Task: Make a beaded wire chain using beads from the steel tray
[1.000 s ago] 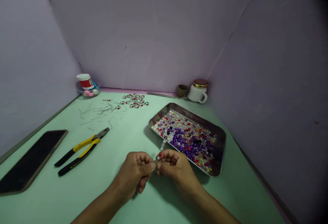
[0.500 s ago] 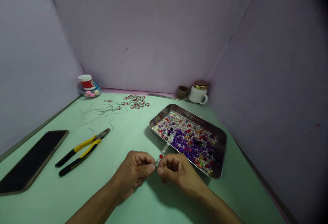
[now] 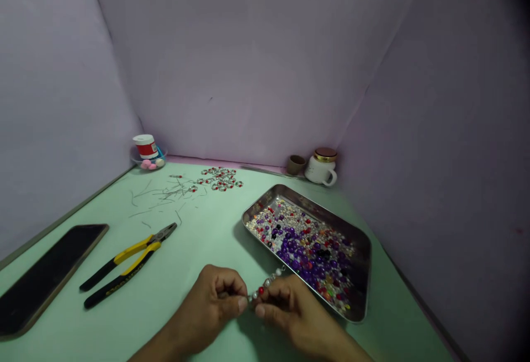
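Between my two hands is a short beaded wire [image 3: 267, 283] strung with clear and pearly beads and one red bead. My left hand [image 3: 215, 301] pinches its lower left end between thumb and forefinger. My right hand [image 3: 285, 304] has its fingers closed on the strand near the red bead. The strand's upper end points toward the near edge of a metal tray [image 3: 361, 309]. Purple, red, black and small pale beads [image 3: 296, 249] are spread in that tray. Fingers hide part of the wire.
Yellow-and-black pliers [image 3: 130, 262] and a dark phone [image 3: 52, 279] lie at left. Farther back are loose wire pieces [image 3: 176, 191] and several small beaded rings [image 3: 221, 180]. A bowl with a white-and-red tub [image 3: 146, 147], a brown cup [image 3: 295, 164] and a lidded white mug [image 3: 321, 169] stand by the wall.
The view has tilted up slightly. The strand has turned to a flatter slant, and my right fingers have moved up along it beside the red bead.
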Demonstrator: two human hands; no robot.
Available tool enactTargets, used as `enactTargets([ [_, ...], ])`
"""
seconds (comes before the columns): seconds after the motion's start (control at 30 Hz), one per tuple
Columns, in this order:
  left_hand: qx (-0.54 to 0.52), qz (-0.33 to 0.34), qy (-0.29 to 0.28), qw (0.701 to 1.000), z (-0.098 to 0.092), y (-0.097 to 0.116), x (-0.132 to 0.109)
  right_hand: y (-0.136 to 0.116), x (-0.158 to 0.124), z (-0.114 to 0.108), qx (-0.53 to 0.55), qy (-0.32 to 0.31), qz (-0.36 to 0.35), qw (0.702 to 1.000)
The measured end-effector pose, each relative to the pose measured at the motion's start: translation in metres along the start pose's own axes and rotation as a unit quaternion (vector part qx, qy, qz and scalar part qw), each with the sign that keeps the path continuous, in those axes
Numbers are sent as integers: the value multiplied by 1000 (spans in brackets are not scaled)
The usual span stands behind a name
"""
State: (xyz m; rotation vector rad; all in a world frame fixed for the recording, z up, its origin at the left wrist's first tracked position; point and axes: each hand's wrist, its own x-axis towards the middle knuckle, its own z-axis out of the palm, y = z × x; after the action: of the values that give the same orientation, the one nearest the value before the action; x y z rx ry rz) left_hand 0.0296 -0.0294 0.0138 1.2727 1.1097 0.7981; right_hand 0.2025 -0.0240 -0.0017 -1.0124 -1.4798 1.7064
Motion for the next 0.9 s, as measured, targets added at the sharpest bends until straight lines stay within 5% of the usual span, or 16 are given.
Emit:
enactTargets([
  [0.2,53,9,-218,975,-6,12,-14,-10,7,-12,-18,-215,121,969],
  [0.33,161,15,-241,957,2,17,-22,-36,14,-14,-191,-303,105,928],
  [0.4,176,5,-199,964,4,15,-20,-56,15,-9,-327,-270,46,904],
  [0.5,108,-19,-98,989,3,9,-10,-78,11,6,-504,-133,-58,852],
  [0.63,-100,-63,22,993,-1,1,1,-67,-1,26,-590,2,-167,790],
  [0.77,-283,-91,14,955,0,-4,2,-34,-9,31,-449,74,-191,870],
  [0.9,-377,-96,-30,921,0,-9,3,-13,-8,31,-264,117,-113,951],
])
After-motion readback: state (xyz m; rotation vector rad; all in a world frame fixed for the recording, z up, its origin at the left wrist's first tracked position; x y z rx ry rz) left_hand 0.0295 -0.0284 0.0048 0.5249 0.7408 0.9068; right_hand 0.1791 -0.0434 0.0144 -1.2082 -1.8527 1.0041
